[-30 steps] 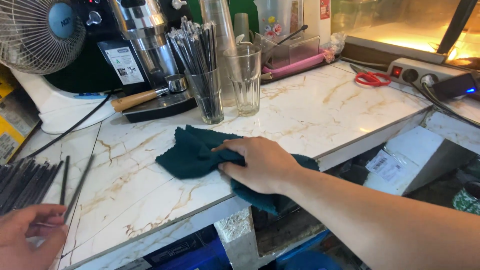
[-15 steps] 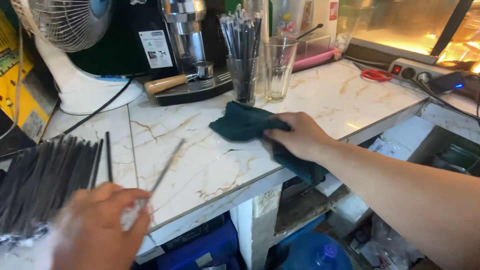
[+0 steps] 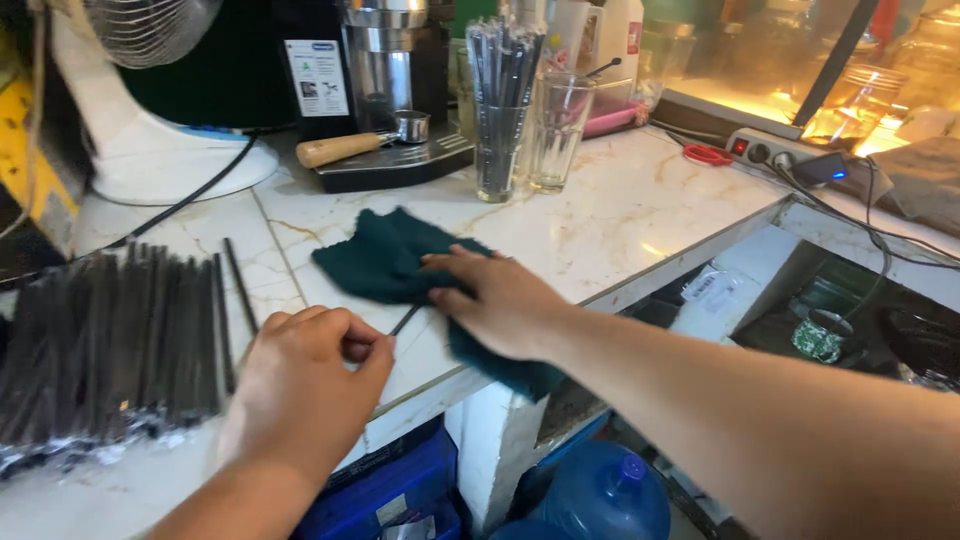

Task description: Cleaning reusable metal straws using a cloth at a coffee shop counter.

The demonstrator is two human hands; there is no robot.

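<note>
My right hand [image 3: 500, 300] lies flat on a dark green cloth [image 3: 385, 255] spread on the white marble counter [image 3: 620, 205]; part of the cloth hangs over the counter's front edge. My left hand [image 3: 305, 380] is closed around a thin black straw [image 3: 405, 320] whose tip pokes out toward the cloth. A large pile of black straws [image 3: 110, 340] lies to the left of that hand.
Behind the cloth stand a glass full of straws [image 3: 500, 110], an empty glass [image 3: 555, 130], a coffee machine [image 3: 385, 90] and a white fan base [image 3: 150, 150]. A power strip [image 3: 775, 150] sits at right. Blue water bottles [image 3: 605, 495] stand below.
My view has swung right and closer. My right hand has pushed the cloth leftward across the counter. My left hand has carried the single straw up toward the cloth.
</note>
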